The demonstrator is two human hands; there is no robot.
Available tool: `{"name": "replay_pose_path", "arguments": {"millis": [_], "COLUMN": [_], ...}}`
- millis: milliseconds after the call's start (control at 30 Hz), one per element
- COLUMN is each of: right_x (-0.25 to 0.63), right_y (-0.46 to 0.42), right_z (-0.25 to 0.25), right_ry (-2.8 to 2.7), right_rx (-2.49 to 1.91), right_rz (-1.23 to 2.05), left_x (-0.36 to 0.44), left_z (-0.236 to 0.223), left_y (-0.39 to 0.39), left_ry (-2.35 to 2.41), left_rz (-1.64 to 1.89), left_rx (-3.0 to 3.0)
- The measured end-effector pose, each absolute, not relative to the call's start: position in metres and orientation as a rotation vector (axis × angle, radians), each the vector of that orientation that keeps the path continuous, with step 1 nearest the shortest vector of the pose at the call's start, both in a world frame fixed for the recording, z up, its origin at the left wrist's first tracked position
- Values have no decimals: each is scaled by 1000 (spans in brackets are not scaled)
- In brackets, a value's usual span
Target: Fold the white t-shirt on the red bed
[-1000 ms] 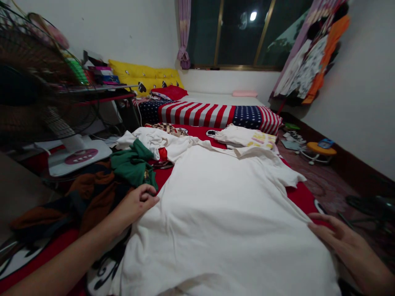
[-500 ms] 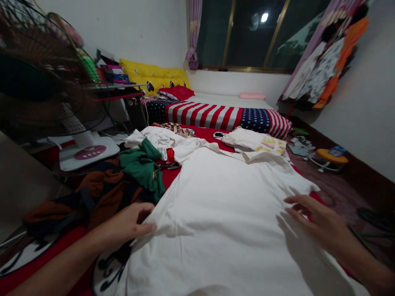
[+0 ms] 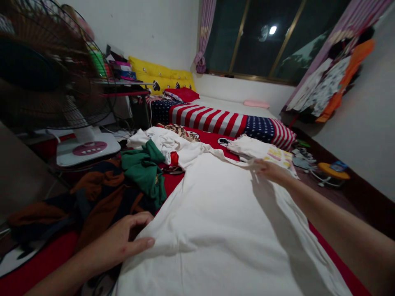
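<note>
A white shirt (image 3: 222, 230) lies spread flat on a red blanket (image 3: 336, 263), running from the near edge of the view toward the far end of the bed. The left hand (image 3: 120, 242) rests at the shirt's left edge, thumb on top of the cloth and fingers curled at the hem, pinching a fold of it. The right hand (image 3: 267, 168) reaches across to the shirt's far right corner, fingers loosely extended and lying on the cloth there; whether it grips the fabric cannot be told. Just beyond the right hand sits a folded white garment (image 3: 262, 150) with yellow print. To the left of the shirt lies a heap of clothes: a green garment (image 3: 143, 172), brown and dark pieces (image 3: 92, 197), and a crumpled white top (image 3: 173, 144). A standing fan (image 3: 46, 74) occupies the left foreground, its base (image 3: 88, 149) near the heap. A stars-and-stripes cover (image 3: 222, 119) and yellow pillows (image 3: 160, 76) lie farther back.
</note>
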State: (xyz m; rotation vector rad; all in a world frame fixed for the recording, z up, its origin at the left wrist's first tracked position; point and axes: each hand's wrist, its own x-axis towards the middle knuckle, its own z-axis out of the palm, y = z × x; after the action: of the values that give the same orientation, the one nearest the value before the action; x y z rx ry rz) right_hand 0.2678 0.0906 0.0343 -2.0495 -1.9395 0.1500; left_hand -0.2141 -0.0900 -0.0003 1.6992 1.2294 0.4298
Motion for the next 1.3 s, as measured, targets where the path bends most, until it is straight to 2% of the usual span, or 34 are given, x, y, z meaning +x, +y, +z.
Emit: {"name": "replay_pose_path", "arguments": {"millis": [167,400,567,733,933,1067,1300], "right_x": [220,46,-18,-4,31,42,71], "right_y": [136,134,116,135,155,151,150], "right_z": [67,39,20,25,25,26,51], "right_ry": [-1457,-2056,-2146,-1896,-1389,-1248,-982], "right_rx": [-2054,-1655,-1713,-1683,-1702,-1703,-1559], "right_rz": [-119,352,426,591,920,1141,1120], "left_x": [-211,-211,-221,-231,-219,-204,-157], "left_z": [8,20,21,12,19,34,82], "left_y": [-97,-109,-123,-135,-133,-128,-118], "left_ry": [1264,1333,1417,1560,1244,1241,1266], "left_rz": [395,292,158,205,319,334,345], "left_rx": [1672,1704,1613,1466,1404,1431,1753]}}
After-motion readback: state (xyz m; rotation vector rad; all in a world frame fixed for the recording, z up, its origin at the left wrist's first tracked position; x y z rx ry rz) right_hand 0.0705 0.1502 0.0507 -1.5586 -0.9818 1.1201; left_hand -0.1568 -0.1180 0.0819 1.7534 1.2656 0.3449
